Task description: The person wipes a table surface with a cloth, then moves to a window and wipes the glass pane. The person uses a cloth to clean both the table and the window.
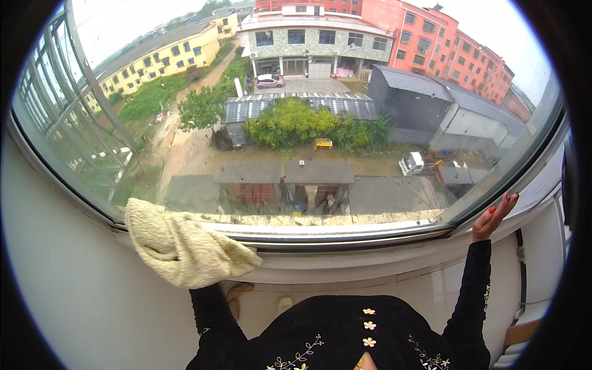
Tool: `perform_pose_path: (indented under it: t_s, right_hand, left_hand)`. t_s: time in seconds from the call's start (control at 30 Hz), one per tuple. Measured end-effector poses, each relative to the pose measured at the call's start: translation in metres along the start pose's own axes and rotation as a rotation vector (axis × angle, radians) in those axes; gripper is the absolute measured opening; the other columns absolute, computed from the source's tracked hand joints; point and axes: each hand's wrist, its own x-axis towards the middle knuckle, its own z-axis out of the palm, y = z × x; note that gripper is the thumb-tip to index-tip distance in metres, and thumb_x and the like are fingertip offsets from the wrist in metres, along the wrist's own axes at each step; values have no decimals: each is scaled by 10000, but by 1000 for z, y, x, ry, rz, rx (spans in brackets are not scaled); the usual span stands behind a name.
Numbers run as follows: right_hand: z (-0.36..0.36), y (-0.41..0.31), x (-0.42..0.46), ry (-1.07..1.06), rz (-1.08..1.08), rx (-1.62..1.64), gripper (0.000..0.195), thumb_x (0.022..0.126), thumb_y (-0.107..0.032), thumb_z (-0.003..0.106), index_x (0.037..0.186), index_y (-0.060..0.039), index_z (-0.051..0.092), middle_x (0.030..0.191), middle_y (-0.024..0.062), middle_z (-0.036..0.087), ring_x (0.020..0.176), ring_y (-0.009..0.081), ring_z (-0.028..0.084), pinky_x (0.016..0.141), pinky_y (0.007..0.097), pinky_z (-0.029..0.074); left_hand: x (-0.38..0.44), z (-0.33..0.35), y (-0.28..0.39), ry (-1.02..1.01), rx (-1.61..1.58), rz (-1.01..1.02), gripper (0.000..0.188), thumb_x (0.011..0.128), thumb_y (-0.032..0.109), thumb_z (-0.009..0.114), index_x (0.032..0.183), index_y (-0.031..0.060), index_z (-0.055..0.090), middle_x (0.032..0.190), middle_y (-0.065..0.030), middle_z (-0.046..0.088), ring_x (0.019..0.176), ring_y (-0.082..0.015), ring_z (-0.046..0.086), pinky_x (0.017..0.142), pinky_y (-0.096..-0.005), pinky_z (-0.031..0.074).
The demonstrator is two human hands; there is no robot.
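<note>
A pale yellow towelling cloth hangs in folds at the lower left of a window pane. My left hand is hidden beneath this cloth and holds it; only the black sleeve shows below. The cloth's upper edge lies over the glass and its right corner hangs over the window frame. To the right, my right hand is raised beside the frame's corner, its fingers extended and nothing in it. I cannot tell whether that hand touches the frame.
A white ledge runs under the window. Below it are a tiled floor and a light shoe tip. A dark vertical pipe or cable stands at right. Outside are metal bars, buildings and a white truck.
</note>
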Motion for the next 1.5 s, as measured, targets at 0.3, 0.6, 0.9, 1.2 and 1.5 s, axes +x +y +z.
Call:
perform_pose_path:
  t_s: [0.3, 0.6, 0.9, 1.2, 1.5]
  right_hand:
    - [-2, 0, -2, 1, 17, -10, 535, 998, -295, 264, 1401, 42, 365, 1520, 255, 214, 1428, 402, 171, 1143, 490, 169]
    - [-3, -1, -2, 9, 26, -14, 529, 990, -283, 262, 1401, 32, 369, 1524, 254, 195, 1429, 394, 173, 1143, 480, 176]
    - [-5, 1, -4, -19, 17, -6, 501, 964, -209, 305, 1398, 28, 379, 1527, 224, 212, 1421, 410, 180, 1144, 496, 168]
    - [-1, -3, 1, 33, -14, 46, 447, 979, -201, 327, 1343, 23, 458, 1521, 185, 261, 1395, 452, 224, 1127, 528, 210]
    - [0, -3, 2, 49, -32, 135, 447, 945, -178, 364, 1342, -15, 488, 1533, 155, 253, 1399, 455, 207, 1127, 532, 220]
  left_hand:
    - [134, -145, -19, 530, 126, 33, 600, 920, 406, 549, 1410, 126, 345, 1406, -95, 412, 1296, -249, 403, 1095, -386, 312]
    - [185, -198, -38, 689, 223, -45, 594, 937, 387, 519, 1425, 120, 311, 1428, -97, 380, 1314, -243, 378, 1107, -377, 296]
    - [233, -154, 19, 628, 269, 49, 587, 954, 367, 490, 1440, 114, 278, 1450, -100, 347, 1332, -237, 354, 1119, -368, 280]
    - [114, 67, 96, 91, -84, 262, 582, 971, 348, 460, 1455, 108, 244, 1473, -103, 314, 1350, -230, 329, 1132, -359, 264]
    - [-49, 265, 184, -773, -444, 261, 576, 989, 328, 431, 1470, 102, 210, 1495, -105, 281, 1369, -224, 305, 1144, -349, 248]
